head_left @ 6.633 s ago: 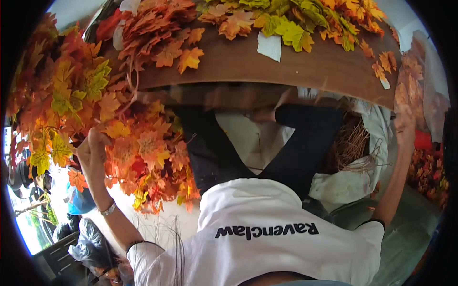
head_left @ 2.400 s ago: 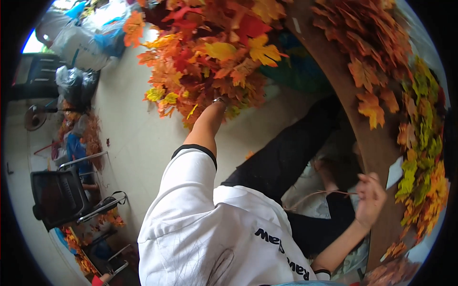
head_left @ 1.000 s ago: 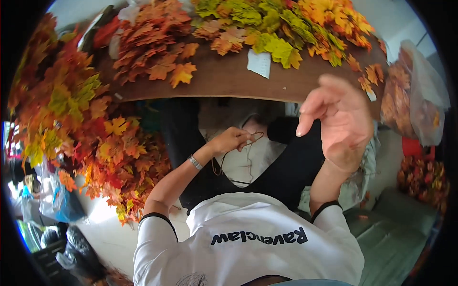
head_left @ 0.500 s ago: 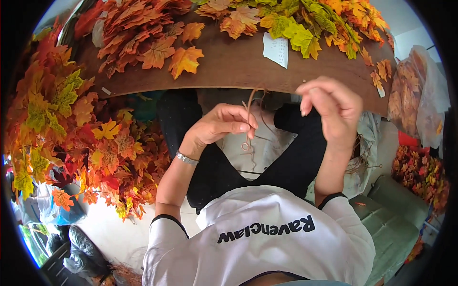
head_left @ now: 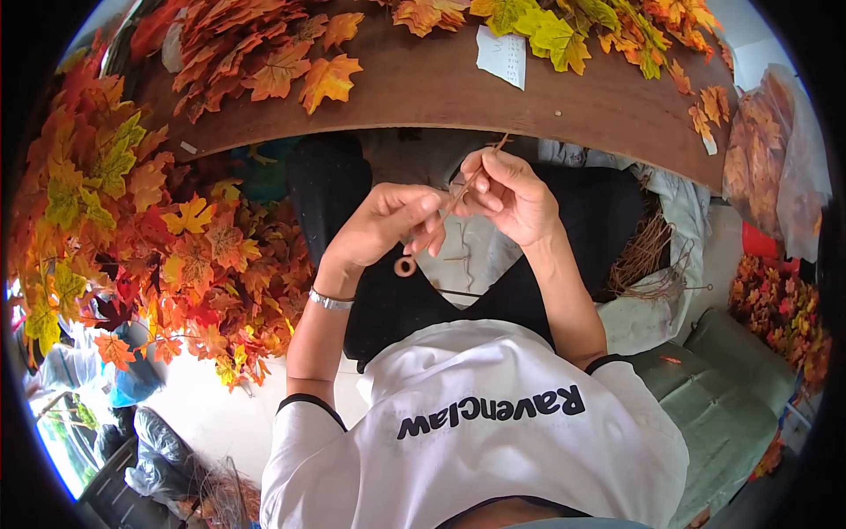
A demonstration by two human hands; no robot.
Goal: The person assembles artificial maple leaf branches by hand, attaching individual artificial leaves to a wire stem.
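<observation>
A thin brown artificial stem (head_left: 457, 199) slants up to the right between my hands, above my lap. My left hand (head_left: 388, 226) is closed on its lower part, thumb against the fingers. A small brown ring (head_left: 404, 266) shows just below this hand; it looks like the stem's looped end, though the fingers hide the join. My right hand (head_left: 518, 196) pinches the upper part, and the tip sticks out above its fingers. Both hands are near the front edge of the brown table (head_left: 423, 104).
Orange and red fabric leaves (head_left: 238, 66) and yellow-green ones (head_left: 560, 35) lie on the table around a torn paper slip (head_left: 500, 56). Leafy branches (head_left: 185, 256) are heaped at my left. Bundled brown stems (head_left: 648, 251) rest by my right knee, near a green padded seat (head_left: 705, 406).
My right hand has come down and left to grip the stem's upper part. The stem has tilted from nearly upright to slanting right, and its ring has moved left.
</observation>
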